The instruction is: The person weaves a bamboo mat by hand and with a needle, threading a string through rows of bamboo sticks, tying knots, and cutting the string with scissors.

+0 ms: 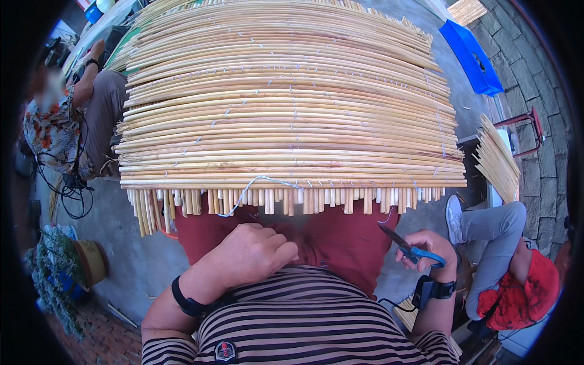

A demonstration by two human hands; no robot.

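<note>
A wide mat of pale reed stalks (292, 128) lies in front of me, stitched across with light thread. Short stalk ends stick out below its near edge. A loose strand of pale blue thread (246, 191) loops over that edge. My right hand (435, 246) holds scissors (415, 250) with blue handles; their dark blades point up and left, close to a short thread end (388, 214) hanging from the mat. My left hand (255, 252) is closed in front of my striped shirt, below the mat; whatever its fingers may hold is hidden.
At the left sits a person (61, 121) in a patterned shirt; another person (505, 261) with grey trousers is at the right. A potted plant (58, 274) stands lower left. Bundled reeds (497, 159), a blue crate (471, 58) and a red metal frame (536, 128) are at the right.
</note>
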